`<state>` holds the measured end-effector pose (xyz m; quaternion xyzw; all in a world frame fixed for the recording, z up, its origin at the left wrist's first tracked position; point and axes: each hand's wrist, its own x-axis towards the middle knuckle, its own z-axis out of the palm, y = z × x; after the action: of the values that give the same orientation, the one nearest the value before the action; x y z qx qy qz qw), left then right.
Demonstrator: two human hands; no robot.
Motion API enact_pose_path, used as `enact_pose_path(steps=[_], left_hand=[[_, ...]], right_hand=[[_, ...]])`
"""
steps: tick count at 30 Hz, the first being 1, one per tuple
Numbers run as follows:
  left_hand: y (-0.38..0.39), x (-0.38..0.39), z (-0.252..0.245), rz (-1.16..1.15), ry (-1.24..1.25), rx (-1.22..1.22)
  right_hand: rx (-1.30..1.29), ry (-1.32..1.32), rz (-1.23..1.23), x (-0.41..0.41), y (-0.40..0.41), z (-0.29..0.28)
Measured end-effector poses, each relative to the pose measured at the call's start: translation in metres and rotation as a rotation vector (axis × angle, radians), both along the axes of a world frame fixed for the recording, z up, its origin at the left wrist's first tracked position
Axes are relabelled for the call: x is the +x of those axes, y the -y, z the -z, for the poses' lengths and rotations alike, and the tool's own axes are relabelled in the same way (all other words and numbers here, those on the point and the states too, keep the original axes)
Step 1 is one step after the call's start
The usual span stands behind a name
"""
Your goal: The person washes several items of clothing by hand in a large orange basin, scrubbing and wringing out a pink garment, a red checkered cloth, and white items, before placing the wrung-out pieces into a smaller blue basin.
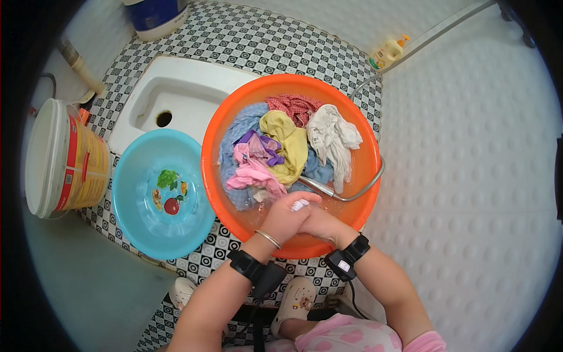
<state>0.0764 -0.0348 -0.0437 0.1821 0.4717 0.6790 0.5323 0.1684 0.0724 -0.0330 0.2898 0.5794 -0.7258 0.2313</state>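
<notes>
My left hand (286, 215) and my right hand (323, 223) are pressed together over the near side of an orange plastic tub (212, 193). A small bit of white cloth (300, 204) shows between them; the rest is hidden by my fingers. Just beyond my hands, wet laundry is heaped in shallow water: a pink garment (257, 176), a yellow one (286, 141), a purple one (273, 149), a light blue checked cloth (237, 127), a red checked cloth (294, 108) and a white garment (334, 136). A metal shower head (319, 187) lies among them, its hose over the rim.
To the left stands a light blue basin (145, 233) with printed fruit, beside a tipped plastic bucket (88, 167). Behind them is a white squat toilet (145, 88). A pump bottle (387, 53) stands by the right wall (457, 154). Clogs (295, 299) are below my arms.
</notes>
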Motion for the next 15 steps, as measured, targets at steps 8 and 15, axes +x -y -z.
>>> enact_pose_path(steps=[8,15], left_hand=[[-0.003,0.0,0.005,-0.16,0.11,-0.112],[-0.001,-0.003,-0.005,-0.227,0.057,-0.182]], right_hand=[[0.662,-0.149,-0.128,-0.002,0.022,0.013],[0.801,-0.194,-0.4,-0.005,0.023,0.024]])
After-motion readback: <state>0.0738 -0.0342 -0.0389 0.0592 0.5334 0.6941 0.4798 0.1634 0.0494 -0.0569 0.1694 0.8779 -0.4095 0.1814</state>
